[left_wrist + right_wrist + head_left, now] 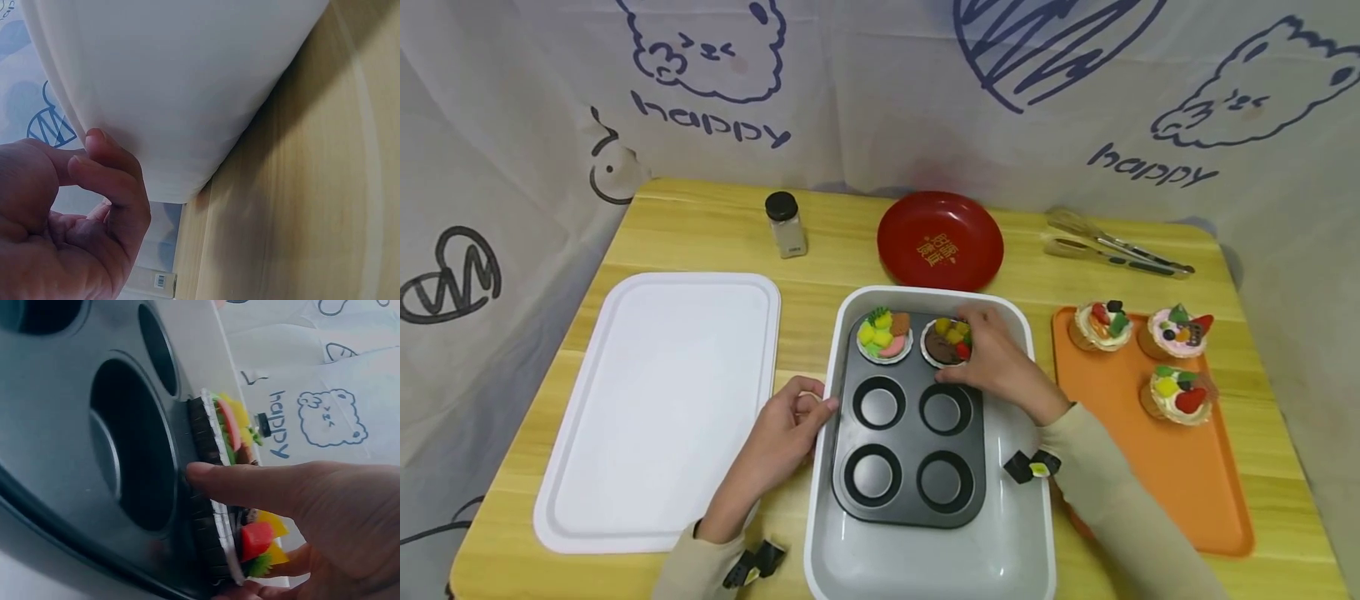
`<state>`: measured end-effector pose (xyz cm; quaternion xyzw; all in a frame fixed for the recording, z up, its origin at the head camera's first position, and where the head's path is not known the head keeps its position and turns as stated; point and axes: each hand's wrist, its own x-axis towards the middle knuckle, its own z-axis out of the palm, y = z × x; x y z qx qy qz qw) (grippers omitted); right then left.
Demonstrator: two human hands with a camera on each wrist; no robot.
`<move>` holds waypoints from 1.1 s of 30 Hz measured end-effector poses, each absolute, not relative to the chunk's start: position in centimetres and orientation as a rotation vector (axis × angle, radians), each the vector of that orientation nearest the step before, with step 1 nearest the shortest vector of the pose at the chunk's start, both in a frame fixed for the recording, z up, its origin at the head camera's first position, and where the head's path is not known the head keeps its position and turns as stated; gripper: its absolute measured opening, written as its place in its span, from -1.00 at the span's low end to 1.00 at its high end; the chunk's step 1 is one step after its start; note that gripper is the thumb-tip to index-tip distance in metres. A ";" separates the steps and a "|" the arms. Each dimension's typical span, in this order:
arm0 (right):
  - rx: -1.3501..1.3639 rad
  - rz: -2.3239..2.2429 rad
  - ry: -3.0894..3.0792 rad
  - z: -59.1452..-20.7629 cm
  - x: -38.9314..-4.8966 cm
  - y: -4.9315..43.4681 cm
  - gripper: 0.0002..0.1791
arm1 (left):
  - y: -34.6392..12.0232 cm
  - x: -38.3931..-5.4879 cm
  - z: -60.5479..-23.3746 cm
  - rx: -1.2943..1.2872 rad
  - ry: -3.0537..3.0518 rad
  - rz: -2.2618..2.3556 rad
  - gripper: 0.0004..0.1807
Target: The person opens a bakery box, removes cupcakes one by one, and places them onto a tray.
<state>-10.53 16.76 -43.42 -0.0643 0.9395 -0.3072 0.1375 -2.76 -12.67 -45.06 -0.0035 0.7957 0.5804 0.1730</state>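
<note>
My right hand [1000,358] grips a toy cupcake [942,347] by its edge, thumb on the near side and fingers on the far side. The cupcake has a brown top with yellow and red fruit pieces, and it sits at the top right cup of a dark muffin tin [912,442]. Beside it, in the top left cup, is another toy cupcake [880,337] with yellow, green and pink toppings. The tin lies inside a deep white tub [1018,550]. At the tub's left rim, my left hand [782,433] pinches the edge between thumb and fingers.
An orange tray [1120,400] on the right holds several toy cupcakes [1176,396]. On the left lies a white tray [658,408]. Along the back stand a black-capped jar [786,225], a red plate [913,221] and metal tongs [1116,246].
</note>
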 end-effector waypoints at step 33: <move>-0.118 -0.960 2.726 -44.4 -11.0 17.2 -0.20 | -12.6 -2.8 -45.1 -0.010 2.261 1.647 -0.75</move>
